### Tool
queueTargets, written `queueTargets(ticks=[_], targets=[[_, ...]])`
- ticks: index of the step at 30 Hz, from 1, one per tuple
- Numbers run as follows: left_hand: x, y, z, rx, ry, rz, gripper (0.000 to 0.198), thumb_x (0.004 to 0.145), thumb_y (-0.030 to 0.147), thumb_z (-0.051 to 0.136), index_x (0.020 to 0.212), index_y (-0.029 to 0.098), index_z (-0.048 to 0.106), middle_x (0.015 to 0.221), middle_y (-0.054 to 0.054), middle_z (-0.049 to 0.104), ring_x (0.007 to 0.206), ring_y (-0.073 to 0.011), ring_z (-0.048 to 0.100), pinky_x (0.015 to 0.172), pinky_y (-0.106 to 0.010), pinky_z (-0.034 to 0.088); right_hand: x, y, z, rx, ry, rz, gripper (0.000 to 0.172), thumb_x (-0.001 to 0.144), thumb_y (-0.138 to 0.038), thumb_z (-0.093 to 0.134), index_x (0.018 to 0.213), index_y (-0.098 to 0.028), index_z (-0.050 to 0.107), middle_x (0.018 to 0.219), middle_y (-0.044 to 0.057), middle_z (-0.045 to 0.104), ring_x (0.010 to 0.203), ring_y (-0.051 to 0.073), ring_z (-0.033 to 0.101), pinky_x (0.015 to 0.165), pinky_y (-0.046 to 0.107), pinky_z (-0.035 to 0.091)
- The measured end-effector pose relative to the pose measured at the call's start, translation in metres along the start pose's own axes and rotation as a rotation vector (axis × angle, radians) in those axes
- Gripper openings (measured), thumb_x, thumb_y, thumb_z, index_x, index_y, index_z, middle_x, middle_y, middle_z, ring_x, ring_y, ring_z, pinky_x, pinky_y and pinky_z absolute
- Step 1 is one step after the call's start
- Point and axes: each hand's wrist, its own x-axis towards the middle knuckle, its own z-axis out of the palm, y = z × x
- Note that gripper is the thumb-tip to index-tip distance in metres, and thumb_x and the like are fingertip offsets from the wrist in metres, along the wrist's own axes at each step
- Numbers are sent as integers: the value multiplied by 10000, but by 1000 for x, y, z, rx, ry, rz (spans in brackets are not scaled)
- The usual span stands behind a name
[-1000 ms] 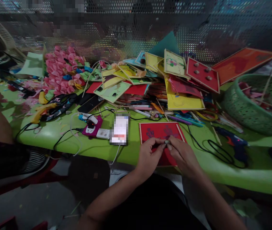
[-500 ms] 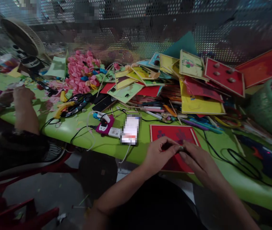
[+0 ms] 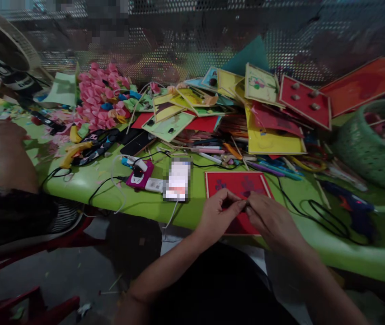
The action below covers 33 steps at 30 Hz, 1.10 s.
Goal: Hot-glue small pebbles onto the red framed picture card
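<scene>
Head: left fingers (image 3: pixel 236 208) and right fingers (image 3: pixel 255 210) pinch a half-hidden, indistinct piece (image 3: pixel 246 205) over a red panel (image 3: pixel 240 225).

Dim light falls over a long green table (image 3: pixel 145 207), backed by a perforated metal wall (image 3: pixel 179 49) (small coloured glints (image 3: pixel 168 67) dot it), while a grey floor (image 3: pixel 57 266) with scattered scraps (image 3: pixel 84 309) lies beneath a red seat (image 3: pixel 89 240).
</scene>
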Motion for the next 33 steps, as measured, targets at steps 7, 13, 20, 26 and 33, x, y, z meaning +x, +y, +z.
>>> queueTargets(ticks=[7, 13, 20, 26, 33], targets=[[2, -2, -1, -79, 24, -77, 336, 771, 476, 764, 731, 175, 621, 689, 7, 621, 659, -114, 542, 663, -239, 450, -2, -1, 3, 83, 13, 68, 267, 1020, -255, 350, 812, -220, 513, 771, 64, 576, 726, 220, 518, 691, 359, 399], [2, -1, 2, -320, 43, -215, 411, 665, 489, 852, 715, 168, 600, 696, 14, 644, 662, -110, 578, 729, -257, 491, 0, -1, -3, 374, -92, 139, 295, 1068, -318, 352, 804, -225, 443, 759, 16, 534, 721, 182, 501, 678, 312, 384], [0, -4, 4, -273, 108, -174, 367, 689, 453, 847, 741, 166, 626, 709, 25, 636, 679, -98, 569, 724, -234, 470, 6, -4, 0, 269, -44, 163, 276, 1030, -291, 380, 767, -226, 437, 745, 28, 543, 681, 185, 489, 612, 311, 339], [0, -4, 7, -328, 106, -184, 368, 674, 442, 859, 750, 169, 624, 731, 7, 673, 707, -126, 626, 784, -293, 525, 7, -3, 2, 296, 6, 175, 259, 996, -239, 383, 737, -224, 402, 698, 9, 510, 643, 170, 462, 596, 302, 318], [0, -11, 9, -418, 115, -202, 355, 691, 415, 862, 767, 166, 620, 750, 13, 682, 708, -110, 642, 805, -285, 539, 6, -4, -3, 435, -1, 199, 285, 1039, -280, 371, 765, -221, 417, 711, -1, 503, 653, 161, 472, 608, 290, 340]])
